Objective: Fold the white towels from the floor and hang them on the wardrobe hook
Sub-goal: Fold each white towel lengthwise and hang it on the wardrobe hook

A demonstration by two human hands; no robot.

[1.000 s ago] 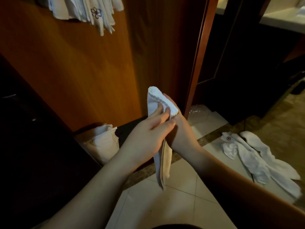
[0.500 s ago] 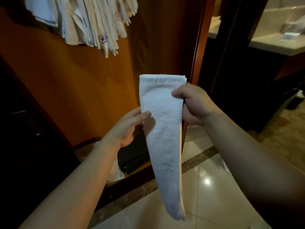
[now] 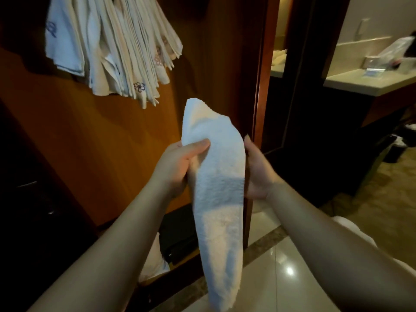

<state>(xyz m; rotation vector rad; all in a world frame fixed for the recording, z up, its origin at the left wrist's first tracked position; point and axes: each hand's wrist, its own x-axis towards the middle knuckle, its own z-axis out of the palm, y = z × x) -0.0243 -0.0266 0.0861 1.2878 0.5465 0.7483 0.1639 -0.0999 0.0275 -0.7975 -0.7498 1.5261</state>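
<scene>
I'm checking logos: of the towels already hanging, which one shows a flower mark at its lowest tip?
The hanging towel low in the bunch's middle: a dark flower outline sits near its bottom corner. The leftmost towel shows a blue mark higher up instead.

Pale counter at upper right, dark cabinet front below it. On counter: clear plastic bag, small blue-and-clear packet just left of bag. Well left of counter, dark door frame. Below counter and toward right edge, dark bin-like object on floor, contents unclear. Glossy tiled floor far below counter, dark stone border strip running across it. Black box low, well left of counter.
</scene>
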